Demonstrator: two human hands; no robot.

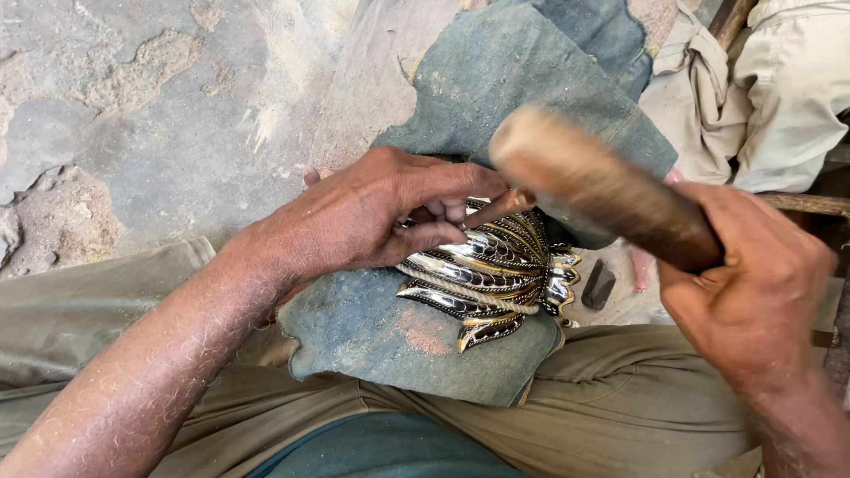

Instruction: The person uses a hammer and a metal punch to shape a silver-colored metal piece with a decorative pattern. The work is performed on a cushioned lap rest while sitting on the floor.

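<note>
**Chasing the metal leaf, mid-strike**

Olive trousers (620, 398) fill my foreground. Above them, my left hand (372, 217) pinches a punch (500, 208) onto the ribbed leaf ornament (491, 274) beneath its fingertips. Right hand (753, 292) grips the wooden mallet (602, 190), raised; I judge the next blow needs squareness.

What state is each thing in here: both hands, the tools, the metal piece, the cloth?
Left hand: pinching the punch, resting on the metal piece.
Punch: tilted, tip on the metal piece.
Right hand: gripping the mallet handle.
Mallet: raised above the punch, blurred.
Metal piece: shiny, ridged, lying on the cloth.
Blue cloth: dusty, draped over the lap.
</note>
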